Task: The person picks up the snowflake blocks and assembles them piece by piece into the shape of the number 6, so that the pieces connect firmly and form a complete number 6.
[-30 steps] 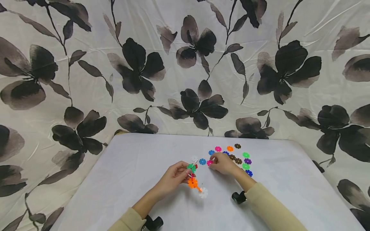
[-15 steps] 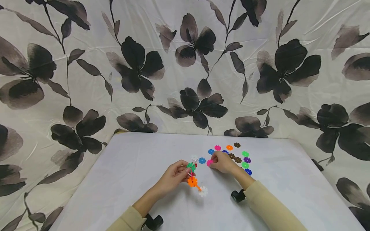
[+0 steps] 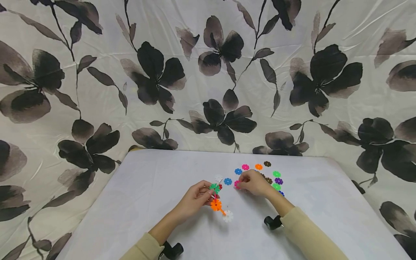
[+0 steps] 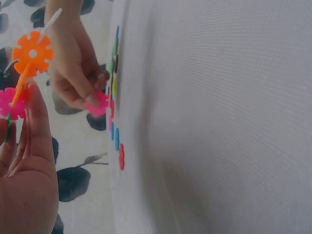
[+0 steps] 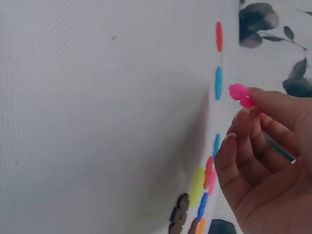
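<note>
My left hand [image 3: 195, 196] grips a chain of interlocked plastic snowflake discs. The chain shows a green disc [image 3: 214, 188], an orange disc [image 3: 216, 205] and a white disc [image 3: 228, 216] at its near end. In the left wrist view a pink disc [image 4: 11, 103] of the chain sits by the fingers, below the orange one. My right hand [image 3: 255, 183] pinches a loose pink snowflake disc [image 5: 239, 91] between thumb and finger. Seen from the left wrist, this pink disc [image 4: 99, 103] is held just off the tabletop, apart from the chain.
Loose discs lie flat on the white table [image 3: 136, 213] around my right hand: a blue disc [image 3: 228, 181], a pink disc [image 3: 245, 167], an orange disc [image 3: 258, 167], a purple disc [image 3: 278, 181] and several others. A floral cloth [image 3: 208, 83] hangs behind the table.
The right hand, pinching the pink disc, has shifted slightly to the right and now covers more of the loose discs. The left hand and its chain have hardly moved.
</note>
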Demonstrator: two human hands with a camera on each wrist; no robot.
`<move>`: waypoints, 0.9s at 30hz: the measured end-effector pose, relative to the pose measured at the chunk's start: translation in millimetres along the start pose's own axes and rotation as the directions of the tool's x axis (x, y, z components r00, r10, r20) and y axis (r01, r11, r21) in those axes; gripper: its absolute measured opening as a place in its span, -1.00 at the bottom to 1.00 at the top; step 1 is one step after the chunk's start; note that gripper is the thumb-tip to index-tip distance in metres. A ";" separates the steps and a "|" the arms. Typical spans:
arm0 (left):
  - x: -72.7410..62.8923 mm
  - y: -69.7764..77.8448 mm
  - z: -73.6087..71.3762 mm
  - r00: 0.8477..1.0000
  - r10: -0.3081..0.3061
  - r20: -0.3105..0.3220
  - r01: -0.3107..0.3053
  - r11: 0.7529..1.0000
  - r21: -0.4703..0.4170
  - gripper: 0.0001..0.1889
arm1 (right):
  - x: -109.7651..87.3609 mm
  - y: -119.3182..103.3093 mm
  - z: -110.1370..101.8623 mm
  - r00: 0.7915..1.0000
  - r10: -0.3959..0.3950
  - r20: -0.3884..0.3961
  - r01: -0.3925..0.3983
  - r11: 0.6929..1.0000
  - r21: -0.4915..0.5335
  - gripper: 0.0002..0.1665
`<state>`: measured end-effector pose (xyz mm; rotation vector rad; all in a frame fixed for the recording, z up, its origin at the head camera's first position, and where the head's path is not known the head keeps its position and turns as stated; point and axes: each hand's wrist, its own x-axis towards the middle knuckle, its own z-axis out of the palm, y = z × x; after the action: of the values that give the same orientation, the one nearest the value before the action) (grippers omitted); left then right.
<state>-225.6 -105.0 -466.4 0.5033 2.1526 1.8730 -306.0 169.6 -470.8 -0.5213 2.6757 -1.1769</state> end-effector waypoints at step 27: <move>2.5 2.1 4.1 1.000 0.005 0.025 -0.005 1.000 -0.021 -0.72 | -31.9 -51.0 -27.3 0.994 -0.107 0.015 0.098 0.953 0.286 -0.78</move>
<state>-226.1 -100.0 -464.8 0.5252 2.1155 1.8802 -271.9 168.3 -414.2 -0.6280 2.4190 -1.5374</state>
